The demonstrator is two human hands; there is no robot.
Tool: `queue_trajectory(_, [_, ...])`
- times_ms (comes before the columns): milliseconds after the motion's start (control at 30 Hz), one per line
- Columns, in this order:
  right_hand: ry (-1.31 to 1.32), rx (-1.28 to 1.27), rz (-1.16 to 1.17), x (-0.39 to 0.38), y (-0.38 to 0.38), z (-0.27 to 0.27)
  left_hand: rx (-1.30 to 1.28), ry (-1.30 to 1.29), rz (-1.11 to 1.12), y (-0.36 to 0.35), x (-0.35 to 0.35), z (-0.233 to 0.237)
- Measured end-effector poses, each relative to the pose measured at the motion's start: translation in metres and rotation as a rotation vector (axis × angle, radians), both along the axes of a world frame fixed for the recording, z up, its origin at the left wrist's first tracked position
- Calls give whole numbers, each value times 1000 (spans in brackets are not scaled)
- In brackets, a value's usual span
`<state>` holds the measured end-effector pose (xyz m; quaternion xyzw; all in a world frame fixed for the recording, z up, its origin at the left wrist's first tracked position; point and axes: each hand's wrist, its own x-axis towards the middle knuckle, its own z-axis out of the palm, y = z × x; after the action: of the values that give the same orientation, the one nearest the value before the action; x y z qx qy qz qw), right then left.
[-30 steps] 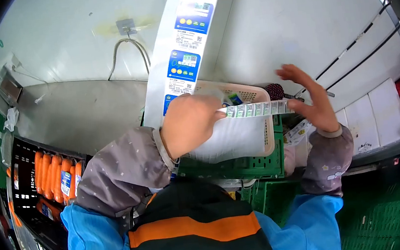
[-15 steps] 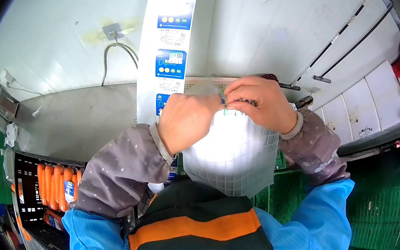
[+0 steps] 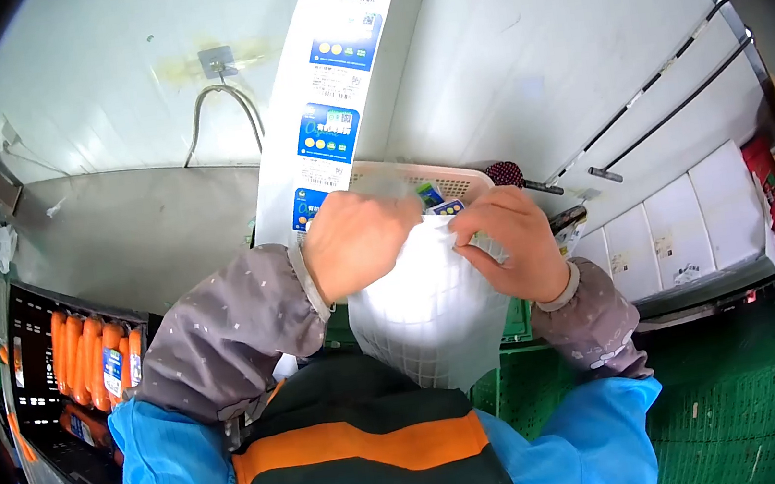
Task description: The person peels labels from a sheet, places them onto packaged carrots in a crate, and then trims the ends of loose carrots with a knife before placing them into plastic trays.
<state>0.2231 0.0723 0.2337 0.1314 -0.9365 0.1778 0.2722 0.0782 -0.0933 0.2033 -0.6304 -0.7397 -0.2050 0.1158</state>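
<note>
A translucent plastic bag (image 3: 431, 319) with a white grid pattern hangs in front of my apron, its top edge between my two hands. My left hand (image 3: 357, 243) is closed on the left part of that edge, knuckles up. At the right part, my right hand (image 3: 515, 241) has its thumb and forefinger bent around the edge; the exact pinch is hard to make out. Just beyond my fingers stands a pale pink perforated basket (image 3: 459, 178), with small packs carrying blue and green labels (image 3: 446, 207) in it. A strip of blue-and-white printed labels (image 3: 328, 133) runs down behind my left hand.
On the left, a black crate (image 3: 34, 358) holds packs of carrots (image 3: 82, 357). Green crates (image 3: 735, 393) stand low at the right. White boxes (image 3: 678, 240) line the right side, near black rods (image 3: 650, 94) on the wall. A grey worktop (image 3: 142, 214) lies behind my left arm.
My fingertips, close together before, have moved apart along the bag's top edge. The view has shifted slightly, and more of the pink basket and its packs now shows.
</note>
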Motion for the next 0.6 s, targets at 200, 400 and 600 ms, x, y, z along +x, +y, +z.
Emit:
queue_trajectory(200, [-112, -395, -148, -3, 1, -10, 31, 12, -31, -1, 3, 2])
queue_trajectory(400, [-91, -392, 38, 13, 2, -14, 40, -3, -18, -2, 1, -2])
queue_trajectory(600, [-173, -775, -38, 0, 8, -10, 50, -8, -37, -3, 3, -3])
